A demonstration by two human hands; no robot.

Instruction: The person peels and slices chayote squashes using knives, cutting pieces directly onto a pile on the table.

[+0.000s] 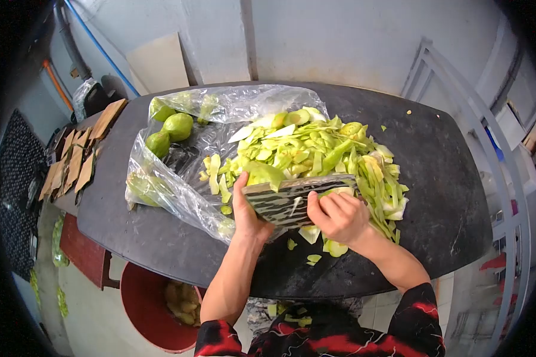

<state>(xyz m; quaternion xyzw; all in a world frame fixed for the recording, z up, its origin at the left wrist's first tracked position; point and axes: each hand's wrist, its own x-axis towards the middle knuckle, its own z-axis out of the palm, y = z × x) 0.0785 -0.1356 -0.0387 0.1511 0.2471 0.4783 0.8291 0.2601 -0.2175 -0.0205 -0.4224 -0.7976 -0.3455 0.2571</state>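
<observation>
Black table [438, 178]: striped board [283, 209] between both hands [340, 215].

plastic bag [178, 196] on left of table [441, 172], whole fruits [177, 127] in it, slice heap [315, 149] to their right; board [283, 209] before heap, between left hand [248, 211] and right hand [340, 215]; bucket [138, 306] near left

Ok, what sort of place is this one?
Likely a food-preparation area: green cuttings heaped on a dark table, whole green produce in a plastic bag, a red tub below.
</observation>
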